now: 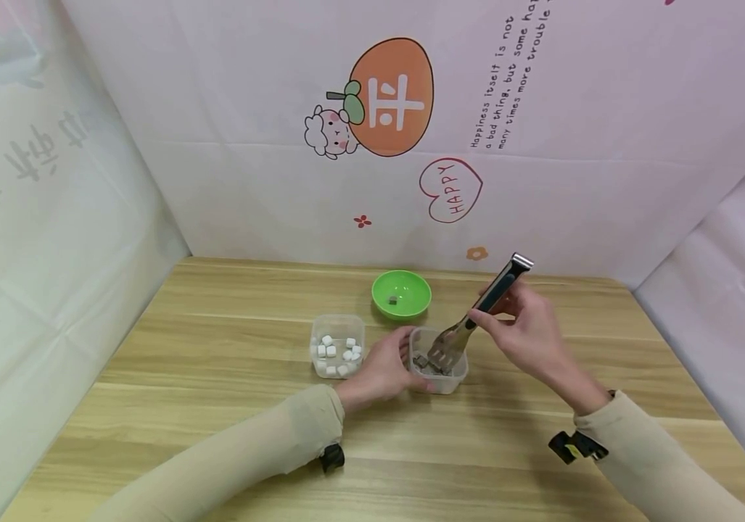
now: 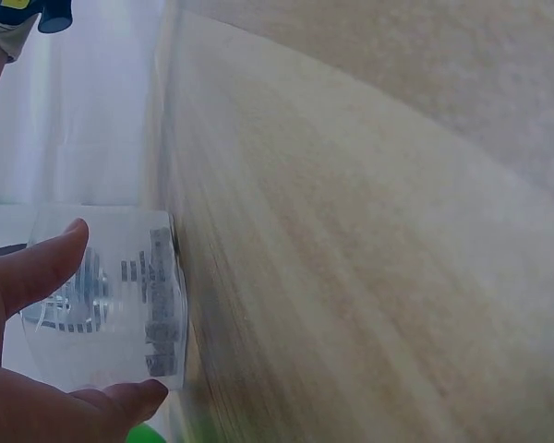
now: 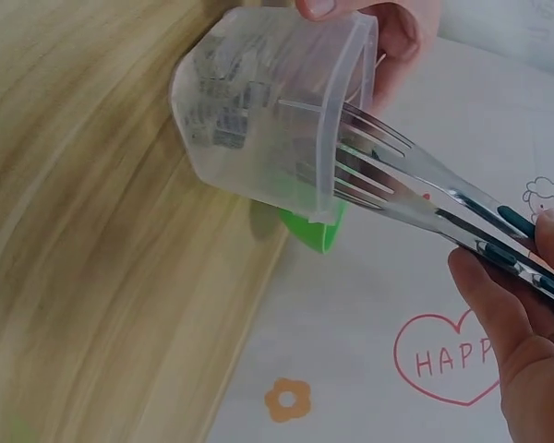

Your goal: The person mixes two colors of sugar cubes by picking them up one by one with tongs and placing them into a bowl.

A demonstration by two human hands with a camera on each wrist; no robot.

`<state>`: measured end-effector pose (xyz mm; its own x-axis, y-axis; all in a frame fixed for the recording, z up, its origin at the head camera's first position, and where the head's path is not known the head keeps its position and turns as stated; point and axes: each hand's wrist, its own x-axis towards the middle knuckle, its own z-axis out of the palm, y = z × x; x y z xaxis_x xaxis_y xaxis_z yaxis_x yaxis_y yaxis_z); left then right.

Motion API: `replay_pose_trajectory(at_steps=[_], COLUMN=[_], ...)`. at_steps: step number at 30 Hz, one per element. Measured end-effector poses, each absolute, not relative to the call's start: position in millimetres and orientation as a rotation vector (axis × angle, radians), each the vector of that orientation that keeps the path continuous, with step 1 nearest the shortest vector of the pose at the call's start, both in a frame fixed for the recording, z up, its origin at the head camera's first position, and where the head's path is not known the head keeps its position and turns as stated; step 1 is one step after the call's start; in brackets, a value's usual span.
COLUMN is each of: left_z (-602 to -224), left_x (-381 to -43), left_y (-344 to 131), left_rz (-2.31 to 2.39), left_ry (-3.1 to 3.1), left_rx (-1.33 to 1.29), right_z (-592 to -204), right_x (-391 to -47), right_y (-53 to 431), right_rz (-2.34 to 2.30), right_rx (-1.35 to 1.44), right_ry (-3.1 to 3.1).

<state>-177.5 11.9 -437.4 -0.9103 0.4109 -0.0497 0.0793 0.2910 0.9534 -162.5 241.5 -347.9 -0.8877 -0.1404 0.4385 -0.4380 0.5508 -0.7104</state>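
Observation:
My right hand (image 1: 529,330) grips a pair of metal food tongs (image 1: 497,290) with dark handle inlays and slotted, fork-like tips. The tips reach down into a clear plastic container (image 1: 440,386) that holds small dark grey cubes (image 1: 421,360). In the right wrist view, the tongs' two arms (image 3: 415,201) stand slightly apart inside the container's rim; whether a cube lies between them cannot be seen. My left hand (image 1: 381,370) holds that container from its left side, thumb and fingers on opposite walls, as the left wrist view also shows.
A second clear container (image 1: 337,324) with several white cubes (image 1: 331,351) stands left of my left hand. Behind the containers sits a green bowl (image 1: 411,283) with a grey cube (image 1: 393,300) inside. A printed white cloth (image 1: 268,203) hangs behind the wooden table (image 1: 228,406).

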Motion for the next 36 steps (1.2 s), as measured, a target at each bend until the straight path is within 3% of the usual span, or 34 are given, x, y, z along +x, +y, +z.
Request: replay_pose_trajectory(at_steps=[14,36], left_z=[-437,-437], left_x=[-178,-177], left_y=[12,13], left_rz=[1.659,1.667], left_ry=[2.287,2.268], left_rx=[0.456,0.444], right_z=[-359,-360], right_x=[-168,-170], right_y=[238,236], right_rz=[1.273,1.269], right_rx=[0.589,0.541], right_ry=[-2.455,-2.434])
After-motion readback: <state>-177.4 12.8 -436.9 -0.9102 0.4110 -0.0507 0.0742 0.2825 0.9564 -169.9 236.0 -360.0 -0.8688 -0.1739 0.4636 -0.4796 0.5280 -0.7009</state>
